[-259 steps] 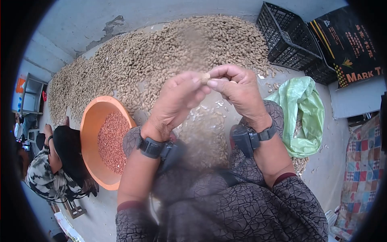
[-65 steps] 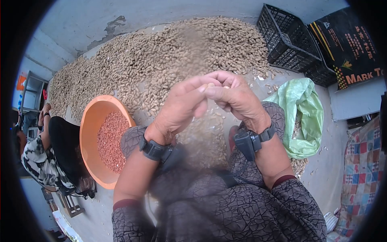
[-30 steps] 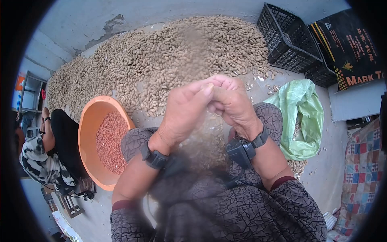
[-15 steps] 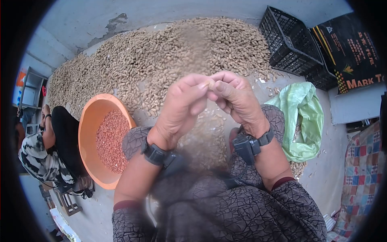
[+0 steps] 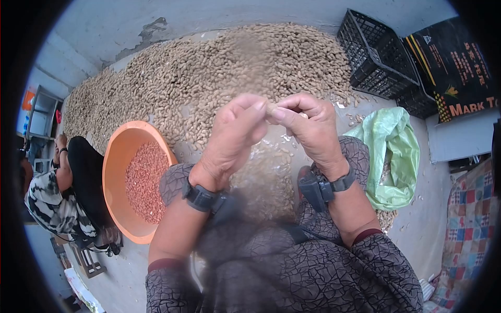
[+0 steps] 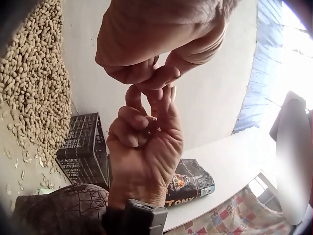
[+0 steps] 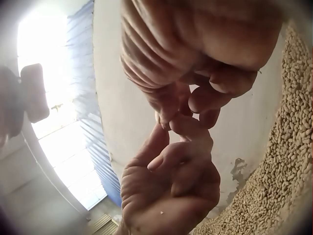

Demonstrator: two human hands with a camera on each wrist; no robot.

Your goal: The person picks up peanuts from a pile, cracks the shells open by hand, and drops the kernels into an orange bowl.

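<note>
In the head view both hands meet in front of the heap, fingertip to fingertip, around a peanut [image 5: 270, 108] in its shell. The left hand [image 5: 229, 138] pinches one end between thumb and forefinger. At the other end, the right hand [image 5: 317, 130] has its thumb and forefinger on the shell, its other fingers curled. From the left wrist, the right hand [image 6: 146, 147] appears below the left hand [image 6: 161, 39]; fingers mostly hide the peanut. Below the hands, shells and peanuts [image 5: 266, 177] lie on the floor between the knees, partly blurred.
A large heap of peanuts [image 5: 209, 68] spreads along the wall. An orange basin [image 5: 117, 198] of red kernels [image 5: 146, 182] stands left, beside another seated person [image 5: 62, 182]. Right are a green sack [image 5: 378, 182], black crates [image 5: 376, 57] and a black printed bag [image 5: 454, 68].
One second ago the hands were pressed close together with the thumbs meeting. Now they have drawn slightly apart, and a peanut shows between the fingertips. The head view has shifted slightly.
</note>
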